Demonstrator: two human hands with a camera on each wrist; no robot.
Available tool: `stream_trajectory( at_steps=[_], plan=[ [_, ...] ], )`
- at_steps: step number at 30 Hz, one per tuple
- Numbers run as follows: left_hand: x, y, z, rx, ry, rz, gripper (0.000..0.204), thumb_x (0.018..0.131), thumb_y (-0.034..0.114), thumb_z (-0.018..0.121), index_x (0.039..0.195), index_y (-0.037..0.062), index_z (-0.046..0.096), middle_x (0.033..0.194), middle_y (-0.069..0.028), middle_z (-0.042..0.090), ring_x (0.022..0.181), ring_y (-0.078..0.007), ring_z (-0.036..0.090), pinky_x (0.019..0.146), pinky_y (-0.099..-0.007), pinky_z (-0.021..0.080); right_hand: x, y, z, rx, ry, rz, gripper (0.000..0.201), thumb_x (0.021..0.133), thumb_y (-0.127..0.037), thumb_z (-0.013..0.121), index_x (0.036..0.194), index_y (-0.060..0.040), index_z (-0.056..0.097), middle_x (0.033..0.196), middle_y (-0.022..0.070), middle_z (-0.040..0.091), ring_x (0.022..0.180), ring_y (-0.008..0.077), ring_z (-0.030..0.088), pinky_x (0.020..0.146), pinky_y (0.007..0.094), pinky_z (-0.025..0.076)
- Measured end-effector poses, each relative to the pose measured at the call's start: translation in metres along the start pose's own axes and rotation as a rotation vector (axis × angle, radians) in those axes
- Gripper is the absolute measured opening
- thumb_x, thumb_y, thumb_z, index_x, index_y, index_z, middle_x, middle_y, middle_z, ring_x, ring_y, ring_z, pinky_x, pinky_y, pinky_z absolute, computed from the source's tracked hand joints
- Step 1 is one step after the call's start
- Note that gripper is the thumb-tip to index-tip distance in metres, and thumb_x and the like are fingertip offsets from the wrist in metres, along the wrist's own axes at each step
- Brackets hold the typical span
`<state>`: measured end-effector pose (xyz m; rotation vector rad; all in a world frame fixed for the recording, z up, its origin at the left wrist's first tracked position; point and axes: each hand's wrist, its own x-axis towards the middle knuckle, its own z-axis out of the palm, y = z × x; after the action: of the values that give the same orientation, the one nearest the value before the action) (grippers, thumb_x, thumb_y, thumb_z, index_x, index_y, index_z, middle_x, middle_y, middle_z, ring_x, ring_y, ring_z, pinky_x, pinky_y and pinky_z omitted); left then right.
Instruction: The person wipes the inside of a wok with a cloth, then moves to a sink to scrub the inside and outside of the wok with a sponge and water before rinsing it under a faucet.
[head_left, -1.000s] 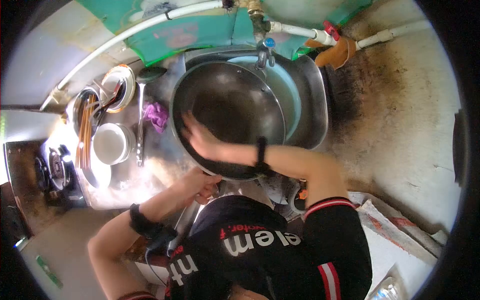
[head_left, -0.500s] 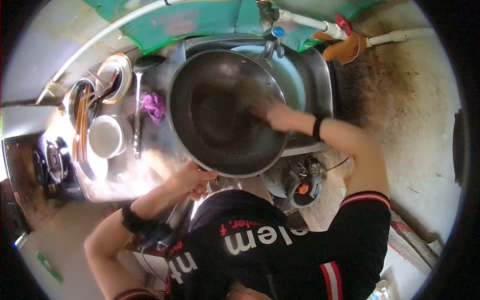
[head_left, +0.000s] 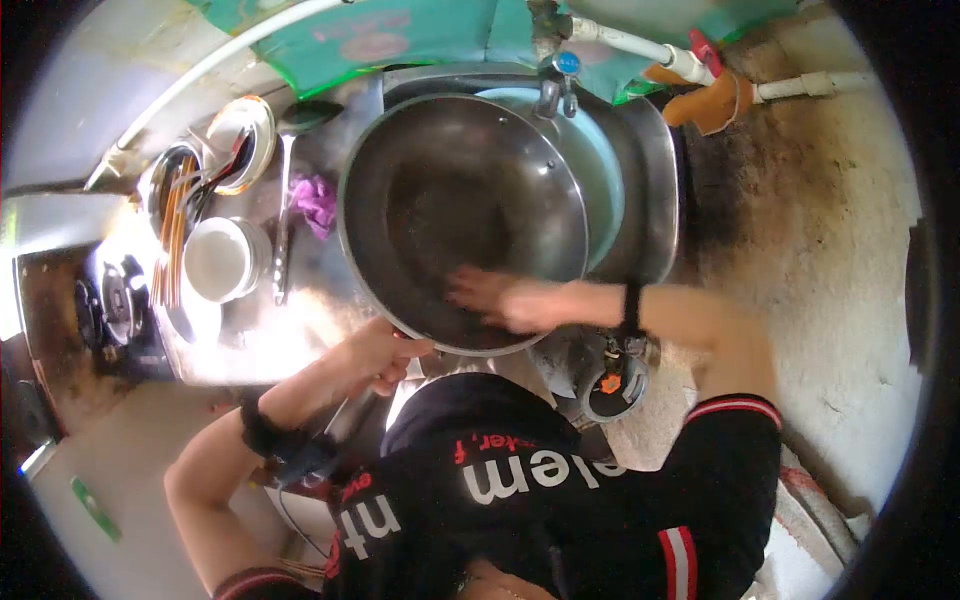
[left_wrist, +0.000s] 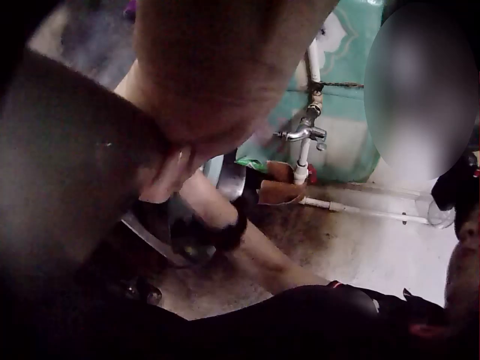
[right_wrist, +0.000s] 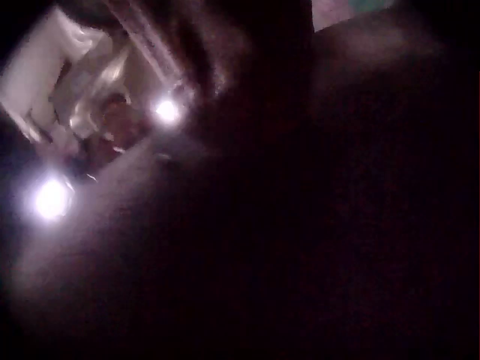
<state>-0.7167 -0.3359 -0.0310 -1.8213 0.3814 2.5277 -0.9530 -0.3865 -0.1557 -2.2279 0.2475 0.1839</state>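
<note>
A large dark wok (head_left: 440,190) rests tilted over the sink, its inside facing up. At the near left of the wok my left hand (head_left: 385,355) grips it, thumb along the rim and fingers curled beneath. The left wrist view shows these curled fingers (left_wrist: 169,178) close up, with my right forearm beyond. My right hand (head_left: 510,300) is inside the wok near its front wall, blurred, with fingers stretched out toward the left and palm down. No tool shows in it. The right wrist view is mostly dark.
Behind the wok, a light blue basin (head_left: 605,170) sits in the metal sink (head_left: 660,190) below a tap (head_left: 555,85). Left on the counter are a ladle (head_left: 284,220), a purple cloth (head_left: 314,205), stacked white bowls (head_left: 222,262) and chopsticks (head_left: 170,240). A round container (head_left: 612,395) stands at front right.
My right hand swept from the wok's left side across to its right, then back toward the near middle. My left hand kept its hold at the rim.
</note>
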Motion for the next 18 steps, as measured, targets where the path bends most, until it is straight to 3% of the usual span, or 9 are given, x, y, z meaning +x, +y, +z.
stream_trajectory(
  at_steps=[1,2,4,9,11,13,15,17,18],
  plan=[
    [0.0,-0.001,0.0,-0.007,0.003,-0.003,0.016,0.083,0.015,0.057,0.092,0.0024,0.051,0.054,0.0043,0.029,0.043,-0.0057,0.03,0.037,-0.0226,0.022,-0.021,0.041,0.01,-0.205,-0.021,-0.055,0.06,0.079,-0.014,0.049,0.133,-0.0005,0.027,0.142,0.0205,0.014,0.132,0.0314,0.013,0.107,0.0379,0.017],
    [0.001,-0.001,0.0,-0.011,0.012,-0.014,0.016,0.083,0.015,0.057,0.092,0.0026,0.052,0.054,0.0045,0.029,0.043,-0.0056,0.03,0.037,-0.0224,0.022,-0.039,0.035,-0.034,-0.263,-0.127,0.187,0.061,0.073,-0.013,0.051,0.13,0.0002,0.033,0.139,0.0202,0.023,0.131,0.0323,0.018,0.106,0.0416,0.018],
    [0.003,-0.003,0.0,-0.018,0.025,-0.028,0.017,0.083,0.015,0.058,0.093,0.0028,0.052,0.054,0.0047,0.029,0.043,-0.0054,0.03,0.037,-0.0223,0.022,-0.038,0.08,-0.058,-0.704,0.068,0.198,0.058,0.073,-0.012,0.05,0.128,0.0003,0.036,0.137,0.0176,0.028,0.129,0.0304,0.022,0.104,0.0466,0.019],
    [0.003,0.0,0.002,0.0,-0.053,-0.01,0.026,0.084,0.018,0.058,0.104,0.0079,0.046,0.055,0.0047,0.035,0.041,-0.0043,0.033,0.033,-0.0192,0.024,0.094,0.08,-0.048,-0.404,0.718,0.269,0.058,0.075,-0.003,0.042,0.13,0.0051,0.027,0.139,0.0274,0.013,0.13,0.0404,0.013,0.104,0.0502,0.017],
    [0.003,0.003,0.006,0.015,-0.018,-0.007,0.026,0.084,0.019,0.058,0.104,0.0076,0.046,0.055,0.0043,0.036,0.041,-0.0044,0.033,0.034,-0.0192,0.024,0.123,0.036,-0.032,-0.3,0.63,0.202,0.061,0.078,-0.013,0.05,0.129,0.0089,0.026,0.138,0.0305,0.01,0.129,0.0426,0.014,0.106,0.0453,0.016],
    [-0.002,0.002,0.007,0.042,0.017,-0.013,0.026,0.084,0.019,0.058,0.104,0.0073,0.046,0.054,0.004,0.036,0.041,-0.0046,0.033,0.034,-0.0193,0.025,0.121,-0.024,-0.015,0.13,0.53,0.135,0.065,0.082,-0.017,0.049,0.133,0.0072,0.016,0.139,0.029,0.005,0.131,0.0389,0.009,0.107,0.0369,0.015],
    [-0.004,0.002,0.006,0.093,0.027,0.053,0.023,0.084,0.02,0.058,0.099,0.0067,0.048,0.054,0.0041,0.035,0.043,-0.0048,0.034,0.035,-0.0191,0.026,0.083,-0.042,-0.015,0.412,0.325,0.051,0.066,0.085,-0.017,0.047,0.136,0.0002,0.01,0.14,0.0257,0.007,0.131,0.0375,0.01,0.105,0.0447,0.017],
    [0.0,-0.004,0.001,0.045,-0.015,0.071,0.02,0.084,0.02,0.057,0.096,0.0063,0.048,0.055,0.004,0.036,0.043,-0.0048,0.034,0.035,-0.0193,0.026,0.034,-0.046,-0.011,0.085,0.186,0.229,0.071,0.081,-0.021,0.053,0.136,0.0003,0.012,0.139,0.0248,0.012,0.128,0.0389,0.018,0.1,0.0524,0.021],
    [0.001,-0.009,-0.003,0.007,-0.061,0.082,0.018,0.085,0.02,0.056,0.092,0.0059,0.049,0.056,0.004,0.036,0.043,-0.0048,0.034,0.036,-0.0195,0.027,0.014,-0.041,-0.003,0.027,0.198,0.36,0.07,0.08,-0.02,0.055,0.135,0.001,0.017,0.136,0.0255,0.022,0.124,0.0389,0.027,0.099,0.0484,0.026]
  ],
)
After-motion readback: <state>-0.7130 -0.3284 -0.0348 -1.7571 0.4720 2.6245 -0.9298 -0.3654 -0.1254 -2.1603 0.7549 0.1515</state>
